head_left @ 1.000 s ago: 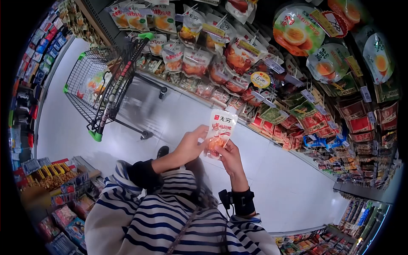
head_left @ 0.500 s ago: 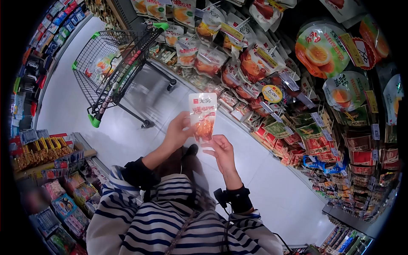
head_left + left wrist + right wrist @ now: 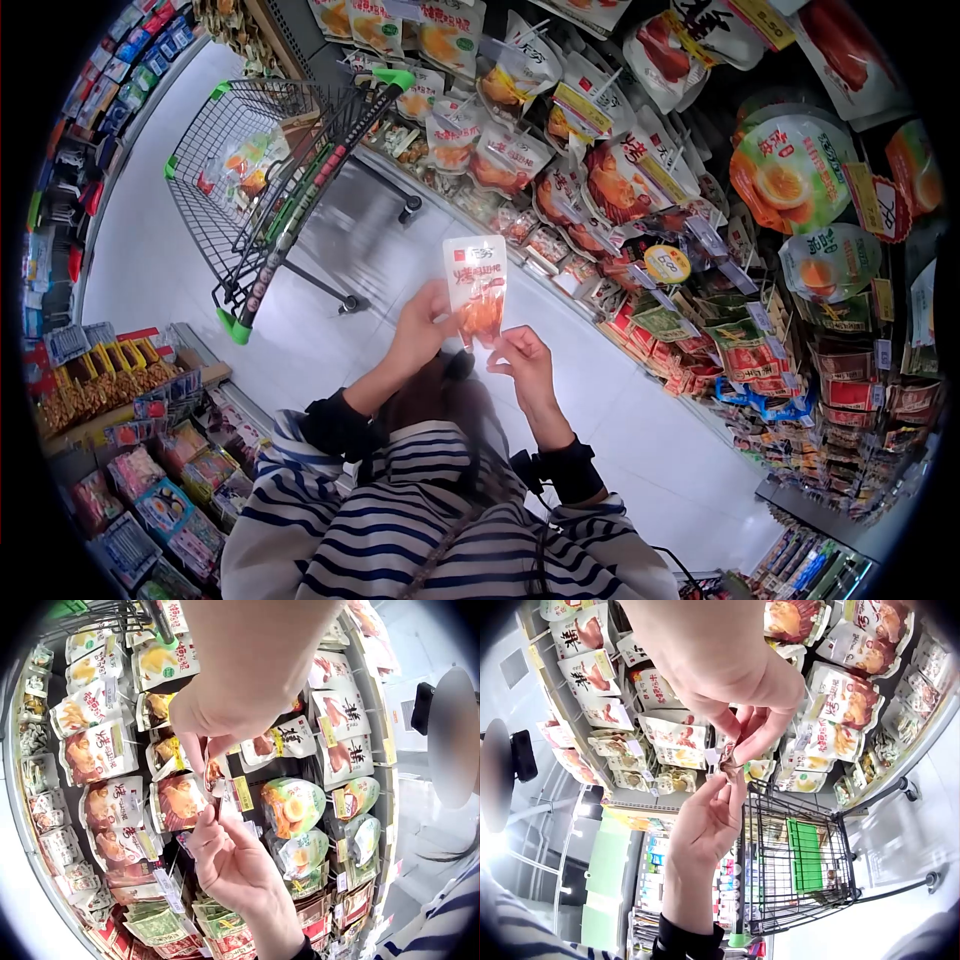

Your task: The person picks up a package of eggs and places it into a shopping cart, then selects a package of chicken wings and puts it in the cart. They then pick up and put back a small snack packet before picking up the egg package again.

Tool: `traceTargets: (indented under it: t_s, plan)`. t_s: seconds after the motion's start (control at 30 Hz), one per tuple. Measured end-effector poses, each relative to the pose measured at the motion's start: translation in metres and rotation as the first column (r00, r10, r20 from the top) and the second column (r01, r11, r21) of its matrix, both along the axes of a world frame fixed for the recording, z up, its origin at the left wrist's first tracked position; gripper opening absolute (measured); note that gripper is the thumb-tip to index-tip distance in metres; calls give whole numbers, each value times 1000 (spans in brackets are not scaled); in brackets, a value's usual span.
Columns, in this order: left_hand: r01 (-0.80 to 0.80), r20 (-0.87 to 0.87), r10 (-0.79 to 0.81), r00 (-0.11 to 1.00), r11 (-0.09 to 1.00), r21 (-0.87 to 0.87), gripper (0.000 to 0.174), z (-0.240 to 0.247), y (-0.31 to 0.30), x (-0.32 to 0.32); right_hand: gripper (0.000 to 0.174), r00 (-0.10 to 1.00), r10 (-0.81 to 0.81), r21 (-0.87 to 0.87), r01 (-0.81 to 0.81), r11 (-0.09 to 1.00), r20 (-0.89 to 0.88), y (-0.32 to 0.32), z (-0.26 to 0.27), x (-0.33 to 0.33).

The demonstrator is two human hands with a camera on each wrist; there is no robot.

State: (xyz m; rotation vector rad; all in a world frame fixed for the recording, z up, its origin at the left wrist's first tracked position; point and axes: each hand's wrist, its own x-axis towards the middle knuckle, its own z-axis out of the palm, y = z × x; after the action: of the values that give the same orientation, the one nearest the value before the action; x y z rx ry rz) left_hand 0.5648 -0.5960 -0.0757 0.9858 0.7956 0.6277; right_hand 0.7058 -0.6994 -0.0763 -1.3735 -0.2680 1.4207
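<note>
A white snack food pouch (image 3: 476,285) with red lettering and a picture of browned meat is held upright in front of the body. My left hand (image 3: 420,325) pinches its left edge, below the middle. At the pouch's lower right corner my right hand (image 3: 525,360) pinches with thumb and fingertips. The left wrist view catches the pouch (image 3: 216,771) nearly edge-on between the fingertips of both hands. From the right wrist, my right hand (image 3: 727,675) appears above and my left hand (image 3: 707,825) below, their fingertips close together at the pouch.
A black wire shopping cart (image 3: 265,190) with green corners stands at the left, goods inside. Hanging pouches (image 3: 640,180) fill the rack along the aisle. Packaged snacks (image 3: 120,375) sit on a shelf at the lower left. White floor tiles (image 3: 620,440) run between.
The pouch has moved left in the head view and gone from tilted to nearly upright. My right thumb has shifted from its front down to the lower corner. The view has turned slightly.
</note>
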Motion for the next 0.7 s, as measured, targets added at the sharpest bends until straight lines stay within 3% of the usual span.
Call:
traceTargets:
  t_s: [0.2, 0.23, 0.3, 0.6, 0.7]
  plan:
    - [-68, -32, 65, 997, 994, -91, 35, -37, 27, -19, 7, 999, -17, -102, 13, 995, -39, 33, -34, -13]
    - [-43, -95, 46, 994, 998, 35, 34, -53, 30, -27, 5, 999, -24, -128, 19, 992, -37, 37, -44, -13]
    - [-107, -149, 101, 984, 994, -29, 33, -65, 37, -40, 5, 999, -42, -169, 37, 985, -30, 43, -67, -10]
    - [-257, -286, 202, 937, 951, -173, 30, -101, 49, -58, 8, 989, -92, -411, 132, 902, 116, 58, -228, 38]
    - [-285, -311, 215, 926, 938, -198, 30, -121, 50, -57, 10, 986, -124, -377, 157, 913, 111, 61, -312, 63]
